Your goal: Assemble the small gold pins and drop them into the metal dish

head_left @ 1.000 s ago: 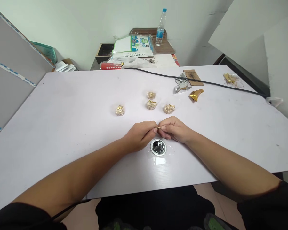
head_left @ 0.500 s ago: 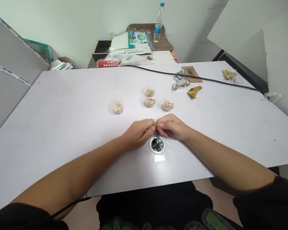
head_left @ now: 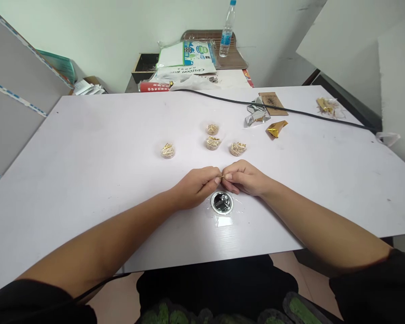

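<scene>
Between my fingertips is a small thin gold-coloured metal pin (head_left: 222,177), mostly covered by the fingers. My left hand (head_left: 202,185) pinches one end of it, and my right hand (head_left: 243,177) pinches the other. The two hands meet just above the table. Right below them lies a round black disc with a white rim (head_left: 222,203), on a piece of clear film. Beyond the hands stand several small clear cups of gold pins: one at the left (head_left: 168,151), two in the middle (head_left: 213,143) and one at the right (head_left: 238,149).
A black cable (head_left: 229,101) crosses the far part of the white table (head_left: 87,148). Near it lie silver foil (head_left: 257,119), gold foil (head_left: 276,129), a brown card (head_left: 272,103) and a bag of gold bits (head_left: 327,106). Behind the table stands a water bottle (head_left: 227,37).
The view has shifted slightly, so everything sits a little further right. Both hands keep their pinch on the pin with hardly any movement.
</scene>
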Tool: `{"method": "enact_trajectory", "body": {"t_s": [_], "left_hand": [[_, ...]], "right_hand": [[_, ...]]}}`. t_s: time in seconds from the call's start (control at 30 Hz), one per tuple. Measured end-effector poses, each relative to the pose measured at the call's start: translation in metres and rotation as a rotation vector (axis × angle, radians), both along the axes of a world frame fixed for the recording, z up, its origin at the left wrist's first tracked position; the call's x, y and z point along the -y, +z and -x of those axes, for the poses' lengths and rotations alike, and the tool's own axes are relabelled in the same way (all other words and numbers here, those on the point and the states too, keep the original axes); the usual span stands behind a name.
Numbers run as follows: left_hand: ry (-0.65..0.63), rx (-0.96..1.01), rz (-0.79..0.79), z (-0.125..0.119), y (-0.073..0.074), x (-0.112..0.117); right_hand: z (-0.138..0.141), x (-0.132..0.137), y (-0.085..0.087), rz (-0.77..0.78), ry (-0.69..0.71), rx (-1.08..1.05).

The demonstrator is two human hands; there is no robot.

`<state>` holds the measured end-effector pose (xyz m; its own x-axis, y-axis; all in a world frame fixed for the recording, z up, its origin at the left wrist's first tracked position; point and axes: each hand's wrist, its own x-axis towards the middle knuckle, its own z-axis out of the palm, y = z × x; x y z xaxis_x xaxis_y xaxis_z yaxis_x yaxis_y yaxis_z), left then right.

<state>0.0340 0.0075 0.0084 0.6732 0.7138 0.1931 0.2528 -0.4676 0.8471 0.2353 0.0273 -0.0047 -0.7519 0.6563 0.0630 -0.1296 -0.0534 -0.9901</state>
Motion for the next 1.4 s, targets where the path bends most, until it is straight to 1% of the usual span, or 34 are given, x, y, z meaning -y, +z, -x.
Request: {"method": "enact_trajectory", "body": {"t_s": [0.3,0.43,0.53,0.63,0.7,0.8,0.87,0.93,1.03,1.13,1.23,1.3,1.37,1.4], "left_hand": [[-0.005,0.024,-0.049,0.001,-0.004,0.0],[0.003,0.013,-0.032,0.0,-0.004,-0.001],[-0.008,0.025,-0.01,0.0,-0.003,-0.001],[-0.035,0.094,0.04,0.0,-0.002,-0.001],[0.005,0.114,0.073,0.0,-0.001,-0.001],[0.101,0.087,0.1,0.001,-0.002,0.0],[0.097,0.106,0.125,0.002,-0.002,0.0],[0.085,0.145,0.173,0.003,-0.002,0.0],[0.11,0.165,0.273,0.004,-0.004,-0.001],[0.122,0.173,0.32,0.006,-0.008,-0.002],[0.119,0.159,0.274,0.006,-0.009,0.0],[0.104,0.144,0.185,0.006,-0.006,0.001],[0.121,0.119,0.048,0.007,0.002,0.002],[0.159,0.103,-0.029,0.007,0.008,0.001]], "right_hand": [[-0.003,-0.003,0.001,-0.011,0.043,0.064],[-0.002,-0.003,0.002,0.001,0.039,0.073],[0.001,-0.002,0.001,0.017,0.003,0.072],[0.005,0.001,0.0,0.048,-0.058,0.018],[0.007,0.004,-0.001,0.046,-0.105,-0.041],[0.01,0.008,0.001,-0.053,-0.238,-0.089],[0.011,0.011,0.002,-0.179,-0.36,-0.066],[0.014,0.013,0.003,-0.285,-0.433,-0.033],[0.019,0.013,0.001,-0.383,-0.451,0.007],[0.023,0.01,-0.001,-0.354,-0.447,-0.034],[0.025,0.011,0.0,-0.231,-0.403,-0.11],[0.025,0.012,0.004,-0.166,-0.374,-0.15],[0.023,0.013,0.008,-0.143,-0.384,-0.167],[0.022,0.012,0.009,-0.146,-0.405,-0.158]]}}
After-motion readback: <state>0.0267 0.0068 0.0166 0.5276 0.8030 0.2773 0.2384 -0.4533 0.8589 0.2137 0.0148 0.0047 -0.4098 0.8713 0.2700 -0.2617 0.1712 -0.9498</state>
